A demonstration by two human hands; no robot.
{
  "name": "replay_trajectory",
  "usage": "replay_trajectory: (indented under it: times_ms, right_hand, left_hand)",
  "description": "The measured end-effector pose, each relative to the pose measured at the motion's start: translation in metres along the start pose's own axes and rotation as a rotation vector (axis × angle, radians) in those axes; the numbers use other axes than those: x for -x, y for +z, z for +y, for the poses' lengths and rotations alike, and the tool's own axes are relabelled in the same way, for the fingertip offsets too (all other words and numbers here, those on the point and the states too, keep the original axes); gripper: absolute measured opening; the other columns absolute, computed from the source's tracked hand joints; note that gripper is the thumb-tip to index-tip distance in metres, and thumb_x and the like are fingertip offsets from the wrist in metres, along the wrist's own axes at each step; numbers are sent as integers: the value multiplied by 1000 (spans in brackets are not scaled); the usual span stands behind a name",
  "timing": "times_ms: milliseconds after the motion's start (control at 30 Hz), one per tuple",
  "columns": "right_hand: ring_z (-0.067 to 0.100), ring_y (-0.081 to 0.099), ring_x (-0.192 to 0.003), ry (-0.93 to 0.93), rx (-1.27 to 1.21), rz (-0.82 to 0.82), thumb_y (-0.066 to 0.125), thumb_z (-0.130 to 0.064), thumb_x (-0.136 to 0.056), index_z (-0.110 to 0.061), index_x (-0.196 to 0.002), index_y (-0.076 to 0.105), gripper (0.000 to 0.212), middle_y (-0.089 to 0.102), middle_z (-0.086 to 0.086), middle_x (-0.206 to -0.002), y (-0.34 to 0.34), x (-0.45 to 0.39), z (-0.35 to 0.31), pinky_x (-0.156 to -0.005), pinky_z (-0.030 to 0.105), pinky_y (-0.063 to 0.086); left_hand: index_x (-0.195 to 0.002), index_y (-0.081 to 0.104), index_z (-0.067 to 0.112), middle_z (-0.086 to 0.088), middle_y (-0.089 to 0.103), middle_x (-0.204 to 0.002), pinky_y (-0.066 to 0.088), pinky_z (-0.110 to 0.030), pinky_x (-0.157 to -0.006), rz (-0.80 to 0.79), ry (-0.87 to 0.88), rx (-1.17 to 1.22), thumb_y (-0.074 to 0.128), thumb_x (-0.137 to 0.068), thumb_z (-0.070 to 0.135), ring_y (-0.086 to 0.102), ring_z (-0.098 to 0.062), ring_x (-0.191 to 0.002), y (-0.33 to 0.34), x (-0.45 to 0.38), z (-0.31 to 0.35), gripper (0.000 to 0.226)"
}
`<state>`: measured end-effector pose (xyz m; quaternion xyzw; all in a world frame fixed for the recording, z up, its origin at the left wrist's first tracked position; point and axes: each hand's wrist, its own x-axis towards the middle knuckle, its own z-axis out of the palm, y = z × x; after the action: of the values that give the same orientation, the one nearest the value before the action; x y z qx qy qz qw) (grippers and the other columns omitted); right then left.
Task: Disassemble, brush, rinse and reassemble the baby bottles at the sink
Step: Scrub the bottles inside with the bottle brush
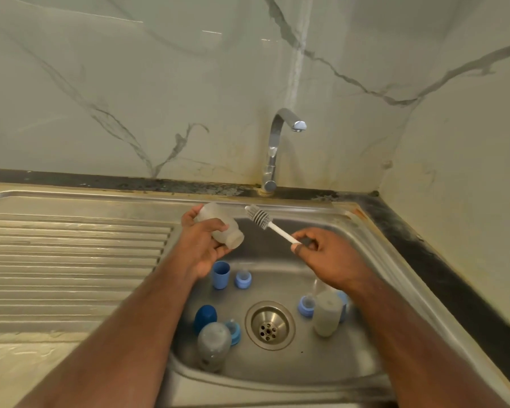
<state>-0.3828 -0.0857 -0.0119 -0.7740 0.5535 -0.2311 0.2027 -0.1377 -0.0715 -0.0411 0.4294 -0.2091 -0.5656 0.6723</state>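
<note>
Centre frame over the sink (374, 248): left hand (202, 248) grips frosted bottle (218, 225), right hand (326, 254) pinches brush (270, 223) handle, head outside the mouth — wet bottle may slip, judging by the loose one-handed hold

2 bare forearms, left hand (202, 245), right hand (326, 257); sleeves not in view; short nails.
</note>
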Motion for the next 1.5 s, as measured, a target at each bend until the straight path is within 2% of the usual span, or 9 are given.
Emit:
replay_trajectory:
  times_ms: [200, 400, 633, 800, 933, 1067, 1167, 1367, 1500]
  right_hand:
    - [7, 59, -67, -16, 182, -65, 60, -34, -92, -39, -109, 71, 21, 63, -11, -70, -2, 5, -5, -60, 24, 44]
    - [7, 62, -74, -13, 243, -42, 59, -34, -90, -40, -114, 71, 28, 69, -12, -82, -3, 6, -12, -76, 34, 57]
    - [6, 55, -77, -135, 385, -2, 49, -36, -100, -48, -139, 52, 40, 64, -13, -102, 11, 10, -21, -71, 28, 50]
    - [13, 54, -86, -217, 460, -35, 42, -31, -105, -43, -145, 45, 42, 57, -8, -98, 23, 12, -34, -76, 34, 51]
    - [18, 55, -85, -182, 548, 1, 42, -24, -103, -43, -147, 40, 48, 53, -4, -101, 30, 9, -39, -68, 33, 45]
    - [11, 61, -75, -137, 332, -124, 51, -23, -100, -39, -139, 55, 42, 69, -8, -105, 33, 6, -39, -64, 25, 46]
    - [6, 60, -73, -60, 27, -146, 58, -23, -99, -36, -132, 63, 35, 65, -17, -90, 26, 8, -34, -62, 17, 43]
    - [17, 63, -88, -101, 324, -43, 48, -22, -101, -37, -141, 53, 43, 69, -2, -113, 40, 12, -47, -75, 32, 53]
    - [6, 58, -63, -50, 61, -183, 54, -21, -100, -35, -134, 62, 38, 70, -7, -91, 34, 10, -47, -59, 21, 43]
  left_hand:
    - [-139, 37, 28, -15, 49, -135, 62, -53, -74, 70, 2, 70, 68, -92, 0, 63, -39, -114, -3, -7, 1, 63]
    - [-137, 41, 22, -17, 51, -136, 63, -53, -66, 147, 6, 153, 68, -95, 8, 63, -41, -115, -5, -10, -1, 52]
    - [-138, 41, 20, -19, 52, -135, 62, -58, -73, 158, -23, 169, 70, -93, 8, 65, -40, -111, -1, -11, -3, 55]
    - [-139, 40, 20, -18, 53, -132, 64, -53, -69, 139, -32, 146, 69, -94, 8, 68, -38, -106, 0, -8, -2, 55]
    - [-138, 38, 20, -18, 53, -132, 63, -54, -74, 70, -18, 110, 68, -95, 7, 68, -39, -108, 6, -4, -3, 54]
    - [-135, 36, 21, -15, 50, -131, 63, -51, -70, 38, 16, 52, 65, -96, 2, 65, -38, -111, 6, -1, -4, 52]
    - [-137, 37, 21, -15, 51, -129, 63, -53, -73, -8, 7, 92, 63, -97, 2, 66, -37, -109, 4, 1, -3, 51]
    - [-127, 41, 22, -14, 53, -128, 63, -53, -73, -63, 21, 24, 63, -97, 2, 67, -38, -110, 13, 5, -10, 41]
    - [-130, 42, 21, -14, 53, -128, 64, -50, -68, -47, 9, 59, 62, -98, 3, 65, -35, -109, 8, 4, -7, 42]
